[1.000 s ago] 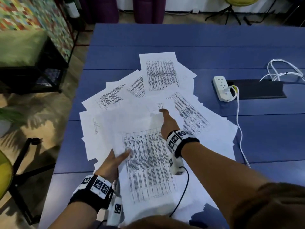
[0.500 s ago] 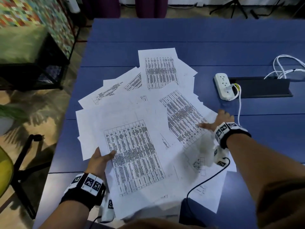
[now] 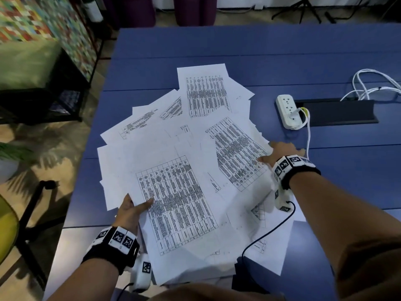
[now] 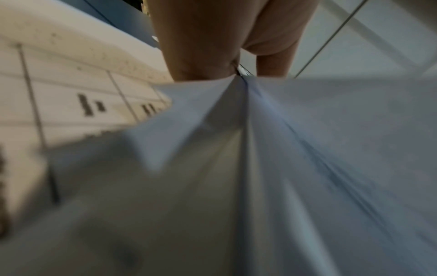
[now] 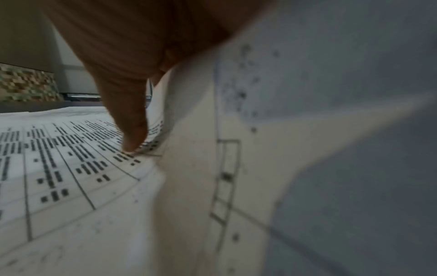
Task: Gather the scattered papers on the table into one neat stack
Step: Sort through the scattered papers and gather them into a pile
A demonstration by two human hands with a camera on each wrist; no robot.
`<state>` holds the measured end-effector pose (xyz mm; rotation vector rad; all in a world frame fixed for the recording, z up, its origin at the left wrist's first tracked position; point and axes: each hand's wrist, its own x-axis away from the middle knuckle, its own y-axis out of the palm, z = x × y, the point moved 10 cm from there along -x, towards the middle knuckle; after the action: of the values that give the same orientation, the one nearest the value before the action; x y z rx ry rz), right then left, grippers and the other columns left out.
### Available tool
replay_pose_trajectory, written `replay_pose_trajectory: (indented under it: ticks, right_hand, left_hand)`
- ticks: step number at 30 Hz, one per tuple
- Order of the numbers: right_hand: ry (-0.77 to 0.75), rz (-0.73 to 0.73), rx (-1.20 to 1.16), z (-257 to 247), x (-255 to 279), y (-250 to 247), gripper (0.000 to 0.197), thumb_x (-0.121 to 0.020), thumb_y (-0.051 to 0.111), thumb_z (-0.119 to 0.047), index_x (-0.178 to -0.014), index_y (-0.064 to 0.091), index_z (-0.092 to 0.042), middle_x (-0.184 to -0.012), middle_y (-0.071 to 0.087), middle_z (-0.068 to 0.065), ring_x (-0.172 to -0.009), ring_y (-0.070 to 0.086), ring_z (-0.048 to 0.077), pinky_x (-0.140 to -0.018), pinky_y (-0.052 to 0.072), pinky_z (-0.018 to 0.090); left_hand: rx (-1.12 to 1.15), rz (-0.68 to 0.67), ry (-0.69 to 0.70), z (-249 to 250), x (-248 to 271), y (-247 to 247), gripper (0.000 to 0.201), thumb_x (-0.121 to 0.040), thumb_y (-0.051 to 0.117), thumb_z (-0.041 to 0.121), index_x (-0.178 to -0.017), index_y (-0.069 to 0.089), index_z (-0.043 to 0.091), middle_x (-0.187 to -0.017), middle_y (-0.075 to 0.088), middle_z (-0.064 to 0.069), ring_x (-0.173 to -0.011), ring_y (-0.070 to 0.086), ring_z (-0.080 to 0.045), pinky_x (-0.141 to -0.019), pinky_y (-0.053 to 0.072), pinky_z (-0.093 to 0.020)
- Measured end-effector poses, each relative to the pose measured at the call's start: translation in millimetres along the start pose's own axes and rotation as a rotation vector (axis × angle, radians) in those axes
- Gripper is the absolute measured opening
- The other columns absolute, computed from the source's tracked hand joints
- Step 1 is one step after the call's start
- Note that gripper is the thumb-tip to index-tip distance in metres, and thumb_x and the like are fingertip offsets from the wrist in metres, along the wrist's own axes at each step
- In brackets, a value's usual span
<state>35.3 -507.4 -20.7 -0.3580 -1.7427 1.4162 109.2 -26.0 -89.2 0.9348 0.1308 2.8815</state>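
Several white printed papers lie fanned out and overlapping on the blue table. My left hand pinches the near-left edge of the pile, thumb on top of a sheet with a table of text, fingers hidden beneath. The left wrist view shows that hand gripping lifted, blurred papers. My right hand holds the pile's right edge with its thumb pressed on another printed sheet. In the right wrist view the thumb pins the sheet, whose edge curls up against the palm.
A white power strip with a plugged cable lies just beyond my right hand, beside a black cable tray and white cables. A black shelf and a yellow chair stand left of the table.
My right hand has gone from the middle of the pile to its right edge and stays there. My left hand has slid a little left along the near sheet's edge.
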Motion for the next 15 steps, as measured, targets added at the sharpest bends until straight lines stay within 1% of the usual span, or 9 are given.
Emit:
replay_pose_trajectory:
  ticks: [2,4,5,8,9,11,13,14,15]
  right_hand:
    - [-0.012,-0.004,-0.011,-7,4,-8,0.056,-0.087,0.059,-0.051,-0.137,0.045,-0.030,-0.138,0.051,0.004,-0.130,0.043,0.029,-0.113,0.016,0.051]
    - [-0.042,0.074,-0.045,-14,9,-27,0.041,-0.092,0.053,-0.044,-0.129,0.054,-0.026,-0.128,0.059,0.008,-0.123,0.050,0.030,-0.111,0.020,0.046]
    - [-0.065,0.136,-0.053,-18,13,-38,0.034,-0.093,0.052,-0.042,-0.121,0.060,-0.023,-0.120,0.063,0.010,-0.116,0.054,0.030,-0.108,0.023,0.045]
    - [-0.156,0.335,-0.006,-32,30,-68,0.025,-0.093,0.049,-0.034,-0.089,0.067,-0.018,-0.093,0.067,0.008,-0.091,0.059,0.029,-0.091,0.032,0.040]
    - [-0.186,0.395,0.011,-36,36,-75,0.025,-0.093,0.049,-0.032,-0.083,0.066,-0.017,-0.087,0.065,0.007,-0.084,0.057,0.027,-0.085,0.033,0.039]
    - [-0.240,0.475,0.004,-41,48,-85,0.020,-0.092,0.050,-0.028,-0.086,0.067,-0.020,-0.080,0.066,0.008,-0.073,0.051,0.026,-0.078,0.031,0.035]
    - [-0.277,0.479,-0.011,-44,56,-84,0.017,-0.091,0.054,-0.025,-0.098,0.070,-0.022,-0.082,0.068,0.010,-0.075,0.056,0.028,-0.079,0.036,0.035]
    - [-0.289,0.473,0.000,-46,60,-80,0.017,-0.090,0.057,-0.024,-0.100,0.070,-0.020,-0.088,0.068,0.010,-0.083,0.058,0.030,-0.081,0.038,0.036]
    - [-0.297,0.479,0.014,-48,64,-76,0.017,-0.088,0.060,-0.023,-0.100,0.071,-0.017,-0.096,0.066,0.010,-0.092,0.057,0.031,-0.083,0.039,0.037]
  left_hand:
    - [0.015,-0.007,-0.014,1,2,2,0.042,-0.080,0.068,-0.006,-0.117,0.056,0.008,-0.118,0.066,-0.005,-0.116,0.059,-0.025,-0.102,0.042,-0.039]
    - [0.016,-0.008,-0.010,1,1,1,0.041,-0.077,0.073,-0.002,-0.114,0.057,0.010,-0.121,0.066,-0.008,-0.117,0.059,-0.028,-0.106,0.040,-0.045]
    - [0.028,-0.004,-0.018,-2,1,-1,0.050,-0.072,0.079,0.005,-0.116,0.056,0.010,-0.125,0.064,-0.009,-0.119,0.058,-0.030,-0.108,0.038,-0.050]
    - [0.027,-0.017,-0.002,-9,-10,-12,0.103,-0.048,0.097,0.030,-0.134,0.046,0.009,-0.138,0.055,-0.010,-0.127,0.052,-0.031,-0.110,0.034,-0.055]
    - [0.038,-0.024,-0.015,-10,-9,-10,0.101,-0.052,0.095,0.028,-0.136,0.043,0.007,-0.139,0.054,-0.010,-0.128,0.051,-0.030,-0.111,0.033,-0.054]
    - [0.026,-0.016,-0.029,-4,0,-5,0.071,-0.073,0.082,0.009,-0.132,0.043,-0.002,-0.134,0.056,-0.012,-0.125,0.051,-0.029,-0.113,0.032,-0.051]
    - [0.023,-0.014,-0.031,-8,-3,-6,0.039,-0.083,0.069,-0.004,-0.113,0.046,-0.008,-0.123,0.055,-0.013,-0.124,0.050,-0.027,-0.113,0.030,-0.045]
    - [0.018,-0.029,-0.024,-7,-2,-4,0.023,-0.084,0.066,-0.006,-0.098,0.049,-0.001,-0.118,0.055,-0.012,-0.123,0.049,-0.025,-0.112,0.031,-0.041]
    - [0.015,-0.025,-0.028,-7,0,-2,0.022,-0.085,0.065,-0.008,-0.090,0.047,0.006,-0.116,0.053,-0.009,-0.121,0.048,-0.022,-0.109,0.031,-0.038]
